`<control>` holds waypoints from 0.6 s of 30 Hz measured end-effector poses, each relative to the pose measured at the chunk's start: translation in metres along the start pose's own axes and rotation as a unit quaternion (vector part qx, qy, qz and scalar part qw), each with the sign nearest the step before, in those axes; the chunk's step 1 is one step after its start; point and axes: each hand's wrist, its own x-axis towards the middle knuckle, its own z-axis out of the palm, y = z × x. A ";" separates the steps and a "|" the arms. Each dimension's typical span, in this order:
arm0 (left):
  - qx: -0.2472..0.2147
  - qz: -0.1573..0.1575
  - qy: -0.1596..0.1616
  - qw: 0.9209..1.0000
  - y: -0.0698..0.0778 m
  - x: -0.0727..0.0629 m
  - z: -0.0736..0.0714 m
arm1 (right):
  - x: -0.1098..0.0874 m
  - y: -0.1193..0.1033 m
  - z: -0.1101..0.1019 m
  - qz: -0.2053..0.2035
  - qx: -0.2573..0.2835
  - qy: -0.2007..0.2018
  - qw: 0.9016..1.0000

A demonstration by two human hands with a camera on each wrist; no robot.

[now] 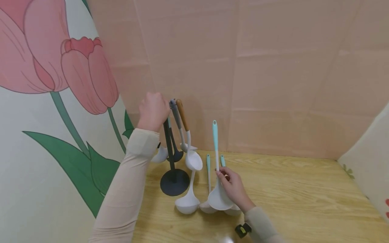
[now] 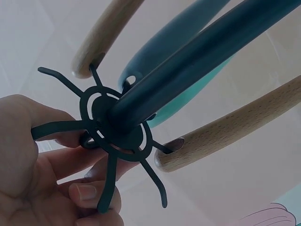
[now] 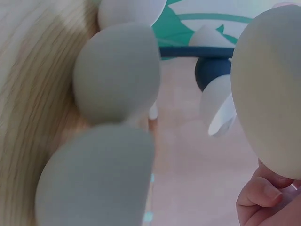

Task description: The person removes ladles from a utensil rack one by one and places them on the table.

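Turquoise-handled white ladle (image 1: 219,199) is held upright by the right hand (image 1: 234,188), its shaft being pinched between thumb and fingers above the bowl. The ladle is positioned over the wood-grain table (image 1: 304,195), to the right of and apart from the black round-based stand (image 1: 180,187). The top of the stand is gripped by the left hand (image 1: 153,111), whose fingers are curled about the hub of radiating black hooks (image 2: 109,178). The two hands are set well apart

On the stand are hung a brown wooden-handled white ladle (image 1: 194,160), a grey-handled utensil (image 1: 176,116) and a dark-bowled ladle (image 1: 177,156); a white-bowled utensil (image 1: 161,155) is partly hidden by the left sleeve (image 1: 124,192). A turquoise handle (image 2: 193,96) is shown behind the pole in the left wrist view

A white ladle with a white shaft (image 1: 187,204) is located in front of the stand, its upper end being concealed. Two further turquoise-handled utensils (image 1: 208,163) are placed behind the held ladle, their bowls being partly covered by it
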 end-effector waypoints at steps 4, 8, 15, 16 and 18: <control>-0.003 0.002 0.005 1.000 -0.001 0.001 -0.001 | 0.000 0.009 -0.010 0.013 -0.016 0.001 1.000; 0.001 0.005 0.009 1.000 0.000 0.001 0.000 | -0.001 0.017 -0.019 0.030 -0.029 0.003 0.999; 0.007 0.001 0.012 1.000 0.001 0.001 0.000 | -0.004 0.029 -0.034 0.040 -0.049 -0.017 0.998; 0.007 0.001 0.012 1.000 0.001 0.000 0.000 | -0.004 0.032 -0.036 0.041 -0.056 -0.019 0.997; 0.005 0.000 0.010 1.000 0.001 0.000 0.000 | -0.005 0.037 -0.041 0.044 -0.066 -0.025 0.997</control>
